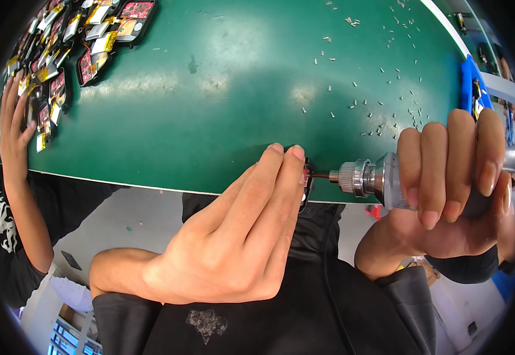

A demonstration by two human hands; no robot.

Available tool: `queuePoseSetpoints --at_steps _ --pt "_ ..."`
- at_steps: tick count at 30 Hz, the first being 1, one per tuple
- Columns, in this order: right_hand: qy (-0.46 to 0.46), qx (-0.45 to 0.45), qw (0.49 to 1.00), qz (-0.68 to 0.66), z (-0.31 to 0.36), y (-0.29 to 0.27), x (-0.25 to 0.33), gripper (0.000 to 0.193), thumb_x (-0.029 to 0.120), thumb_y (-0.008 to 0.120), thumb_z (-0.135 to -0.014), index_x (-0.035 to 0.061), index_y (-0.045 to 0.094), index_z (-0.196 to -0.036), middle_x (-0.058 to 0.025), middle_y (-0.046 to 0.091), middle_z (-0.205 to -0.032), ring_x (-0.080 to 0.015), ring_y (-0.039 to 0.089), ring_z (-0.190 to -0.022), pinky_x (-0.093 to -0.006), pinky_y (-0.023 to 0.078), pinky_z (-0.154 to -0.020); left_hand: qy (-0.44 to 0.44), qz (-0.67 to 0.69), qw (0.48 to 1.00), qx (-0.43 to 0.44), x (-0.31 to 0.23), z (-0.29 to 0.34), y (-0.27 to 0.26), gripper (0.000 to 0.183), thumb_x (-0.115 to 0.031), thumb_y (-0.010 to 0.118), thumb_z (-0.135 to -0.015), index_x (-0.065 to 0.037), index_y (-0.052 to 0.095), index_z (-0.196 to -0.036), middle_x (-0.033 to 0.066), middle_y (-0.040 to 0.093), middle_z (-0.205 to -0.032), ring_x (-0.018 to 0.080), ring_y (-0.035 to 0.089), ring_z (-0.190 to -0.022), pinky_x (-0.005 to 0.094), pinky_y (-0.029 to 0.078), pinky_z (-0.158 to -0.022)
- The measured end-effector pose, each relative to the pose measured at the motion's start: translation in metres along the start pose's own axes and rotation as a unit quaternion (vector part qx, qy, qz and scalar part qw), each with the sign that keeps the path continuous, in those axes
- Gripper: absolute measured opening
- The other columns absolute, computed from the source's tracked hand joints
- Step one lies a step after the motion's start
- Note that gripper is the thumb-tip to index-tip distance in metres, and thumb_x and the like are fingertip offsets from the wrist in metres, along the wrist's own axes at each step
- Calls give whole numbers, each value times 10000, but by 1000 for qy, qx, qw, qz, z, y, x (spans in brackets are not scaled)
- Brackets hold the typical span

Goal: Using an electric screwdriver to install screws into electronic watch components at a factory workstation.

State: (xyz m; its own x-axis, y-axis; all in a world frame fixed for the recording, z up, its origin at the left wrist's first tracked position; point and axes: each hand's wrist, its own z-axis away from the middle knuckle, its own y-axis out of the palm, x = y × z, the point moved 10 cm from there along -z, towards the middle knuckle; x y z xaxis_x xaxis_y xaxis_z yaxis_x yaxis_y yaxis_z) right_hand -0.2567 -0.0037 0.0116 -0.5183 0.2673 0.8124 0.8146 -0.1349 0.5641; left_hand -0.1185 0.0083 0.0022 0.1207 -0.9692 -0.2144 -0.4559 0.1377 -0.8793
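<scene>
At the front edge of the green table, my left hand is closed round a small black device housing. A bit of red circuit board shows past my fingertips; most of the housing is hidden behind them. My right hand wraps its fingers round a silver-grey electric screwdriver, held nearly level. The thin bit points left and its tip meets the housing, though the exact spot is too small to make out.
Small loose screws lie scattered over the right side of the green table. Black housings with red boards and silver batteries are heaped at the far left, where another person's hand touches them. A blue bin stands far right.
</scene>
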Motion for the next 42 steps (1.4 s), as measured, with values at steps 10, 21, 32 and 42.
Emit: queuePoseSetpoints --at_steps 10,21,32,42 --pt "41 81 993 81 -5 30 -9 236 284 553 -918 117 433 -803 -3 467 -616 -100 454 -470 -258 381 -540 17 -10 1000 7 -3 0 0 195 -18 629 -763 155 627 -851 255 656 -965 353 652 -888 356 576 -720" --pt "31 114 992 36 -9 37 -10 204 169 583 -852 67 447 -739 -13 430 -551 -116 394 -410 -262 344 -444 20 18 999 35 -7 -1 -3 325 -27 648 -704 150 607 -974 276 607 -1068 373 621 -981 405 540 -837" --pt "-109 -40 983 -144 31 -47 33 90 112 504 -864 56 434 -852 -23 409 -570 -121 390 -419 -273 360 -479 -158 -160 970 -90 125 8 -99 495 81 685 -663 11 583 -1142 196 580 -1156 363 578 -1041 423 489 -875" --pt "-43 -134 968 -209 66 -81 -11 107 158 489 -828 60 447 -817 -20 390 -540 -127 375 -417 -303 349 -486 -126 -142 978 -87 136 -51 -60 329 16 684 -758 -4 622 -1081 132 606 -1103 326 580 -1035 416 476 -877"
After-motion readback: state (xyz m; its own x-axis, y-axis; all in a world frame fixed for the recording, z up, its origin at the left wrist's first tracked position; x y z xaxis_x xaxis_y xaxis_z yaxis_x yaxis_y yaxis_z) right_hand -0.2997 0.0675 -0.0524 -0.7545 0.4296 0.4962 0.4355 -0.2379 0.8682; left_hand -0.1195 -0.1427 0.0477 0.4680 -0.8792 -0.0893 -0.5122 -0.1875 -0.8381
